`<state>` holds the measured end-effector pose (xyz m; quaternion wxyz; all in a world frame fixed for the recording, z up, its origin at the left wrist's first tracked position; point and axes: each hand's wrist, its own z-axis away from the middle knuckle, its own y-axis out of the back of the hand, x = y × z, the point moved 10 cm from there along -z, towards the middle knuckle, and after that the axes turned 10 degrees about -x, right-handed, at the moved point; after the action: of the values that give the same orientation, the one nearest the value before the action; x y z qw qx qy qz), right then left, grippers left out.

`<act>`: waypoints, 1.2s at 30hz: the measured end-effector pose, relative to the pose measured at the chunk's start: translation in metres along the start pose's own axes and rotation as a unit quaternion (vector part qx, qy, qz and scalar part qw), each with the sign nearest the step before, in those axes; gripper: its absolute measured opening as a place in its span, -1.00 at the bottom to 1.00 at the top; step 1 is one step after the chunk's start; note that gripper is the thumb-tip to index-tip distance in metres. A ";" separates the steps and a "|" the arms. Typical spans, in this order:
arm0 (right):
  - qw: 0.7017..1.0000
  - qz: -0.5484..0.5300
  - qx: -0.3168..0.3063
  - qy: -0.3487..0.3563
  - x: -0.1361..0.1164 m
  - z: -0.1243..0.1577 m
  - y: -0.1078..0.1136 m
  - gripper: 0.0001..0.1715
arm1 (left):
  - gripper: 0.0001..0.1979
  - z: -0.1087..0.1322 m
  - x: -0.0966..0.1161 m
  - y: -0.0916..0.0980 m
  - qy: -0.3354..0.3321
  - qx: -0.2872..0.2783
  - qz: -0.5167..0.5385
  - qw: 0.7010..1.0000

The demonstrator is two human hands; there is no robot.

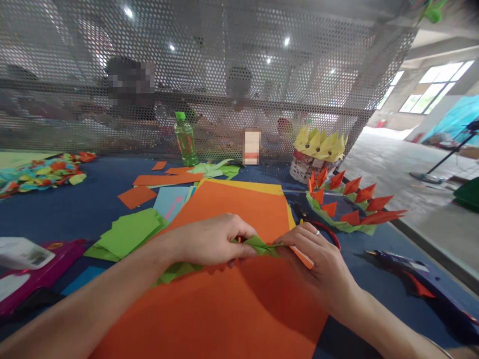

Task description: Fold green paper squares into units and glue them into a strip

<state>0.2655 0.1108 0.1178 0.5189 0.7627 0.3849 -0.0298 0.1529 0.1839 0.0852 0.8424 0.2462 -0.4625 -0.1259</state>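
Note:
My left hand (220, 242) and my right hand (312, 249) pinch a folded green paper strip (262, 245) between them, just above a stack of orange paper (239, 204). Part of the strip is hidden by my fingers. More green paper (175, 271) shows below my left forearm. A small orange strip (302, 258) lies along the fingers of my right hand; whether they hold it I cannot tell. To the right stands a ring of green paper with orange points (350, 219). Red-handled scissors (331, 234) are partly covered by my right hand.
A glue gun (415, 271) lies at the right, near the table edge. Green sheets (129, 232), a magenta tool (48, 269) and folded colored pieces (48, 172) are at the left. Behind stand a green-capped bottle (185, 142), a yellow paper crown (320, 144) and a perforated metal screen (209, 45).

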 end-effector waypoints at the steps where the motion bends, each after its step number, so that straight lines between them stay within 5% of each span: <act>1: 1.000 0.000 0.001 0.000 0.000 0.000 0.000 -0.87 | -0.73 0.000 0.000 0.000 0.000 0.002 -0.002 1.000; 36: 0.967 -0.134 -0.120 -0.182 0.031 0.004 -0.034 -0.88 | -0.72 -0.001 0.029 -0.006 -0.050 0.091 -0.181 0.978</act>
<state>0.2676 0.1302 0.0765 0.6591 0.6180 0.3835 -0.1914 0.1692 0.1664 0.1023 0.7555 0.3950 -0.4616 -0.2454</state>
